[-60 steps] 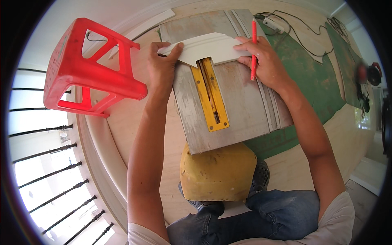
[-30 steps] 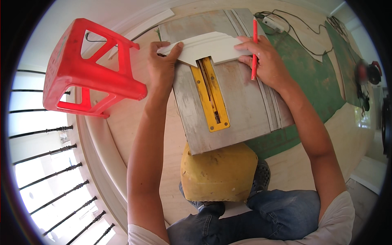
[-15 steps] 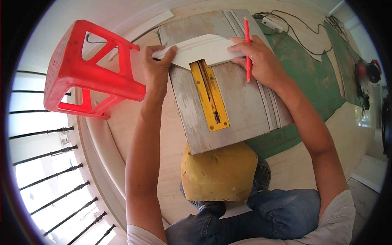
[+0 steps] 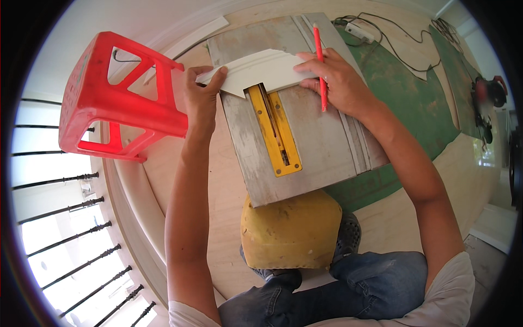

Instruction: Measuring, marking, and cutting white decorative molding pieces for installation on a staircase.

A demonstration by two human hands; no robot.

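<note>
A white notched board [image 4: 269,67] lies across the far part of a worn grey saw table [image 4: 321,141], at the upper end of its yellow slotted insert [image 4: 289,155]. My left hand [image 4: 204,98] grips the board's left end, thumb on top. My right hand [image 4: 342,84] is closed on a red pencil [image 4: 317,41] held upright across the fingers, and its fingertips also hold the board's right end. The table's yellow base [image 4: 289,229] shows between my feet.
A red plastic stool [image 4: 92,109] stands at my left beside a railing [image 4: 76,203]. Right and behind are a green sheet [image 4: 414,125], a power strip with cables [image 4: 359,32] and a black and red power tool [image 4: 493,92]. A white strip [image 4: 212,26] lies at the back wall.
Both hands, the board and the pencil have moved left and slightly toward me along the saw table. The grips look the same.
</note>
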